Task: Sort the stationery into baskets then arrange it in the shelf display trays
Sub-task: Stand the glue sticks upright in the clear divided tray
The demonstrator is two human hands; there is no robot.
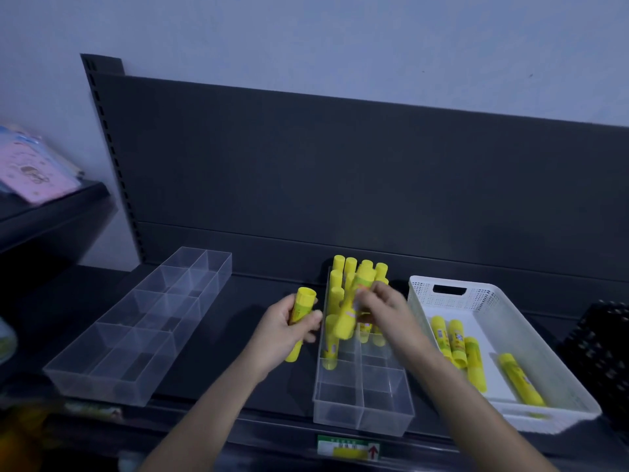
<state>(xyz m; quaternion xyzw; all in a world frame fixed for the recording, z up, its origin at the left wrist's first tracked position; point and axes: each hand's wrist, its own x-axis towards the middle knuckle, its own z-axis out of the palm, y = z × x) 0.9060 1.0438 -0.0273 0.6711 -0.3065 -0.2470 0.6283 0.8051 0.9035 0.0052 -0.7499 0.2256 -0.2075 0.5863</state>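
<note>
My left hand (284, 327) grips a yellow glue stick (301, 306) upright, just left of the clear divided tray (364, 400) in the middle of the shelf. My right hand (383, 306) holds another yellow glue stick (347, 318), tilted, over the tray's back compartments, where several glue sticks (343, 270) stand upright. The tray's front compartments hold nothing. To the right, a white perforated basket (476, 294) has several more glue sticks (457, 338) lying in it.
A second clear divided tray (136, 328) sits on the left of the dark shelf. A black mesh basket (602, 345) is at the far right edge. Pink and blue packets (30, 168) lie on a neighbouring shelf at left. A green price label (347, 449) is on the shelf's front edge.
</note>
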